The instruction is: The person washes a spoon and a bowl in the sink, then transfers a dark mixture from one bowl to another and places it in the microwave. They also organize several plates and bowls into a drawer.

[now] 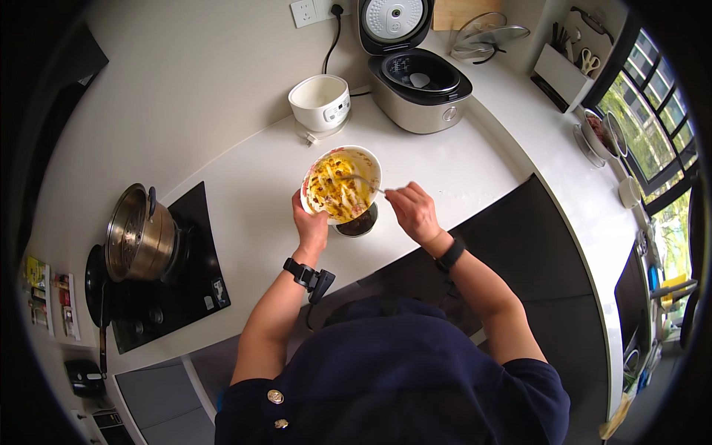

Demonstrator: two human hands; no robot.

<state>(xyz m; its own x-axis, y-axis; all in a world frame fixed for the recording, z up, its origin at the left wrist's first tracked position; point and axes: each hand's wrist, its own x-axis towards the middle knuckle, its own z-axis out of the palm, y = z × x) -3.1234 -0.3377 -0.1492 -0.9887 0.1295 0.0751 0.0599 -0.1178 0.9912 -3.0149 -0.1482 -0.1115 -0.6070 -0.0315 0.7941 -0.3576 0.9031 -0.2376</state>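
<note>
My left hand (312, 225) grips the near-left rim of a white bowl (370, 161) with a red pattern. The bowl is tilted and its inside is smeared with yellow and brown food (336, 186). In my right hand (414, 214) is the handle of a thin metal utensil (364, 181), perhaps a spoon. Its far end reaches into the bowl, where food hides its tip. Partly covered by the bowl, a small round container (359, 227) with dark contents stands on the white countertop (261, 222).
Behind the bowl are a small white electric cooker (320, 103) and a rice cooker (420, 92) with its lid raised. On the left, a steel steamer pot (139, 236) sits on a black gas hob (192, 300) beside a black pan (97, 283). Glass lids (489, 39) lean at the back right.
</note>
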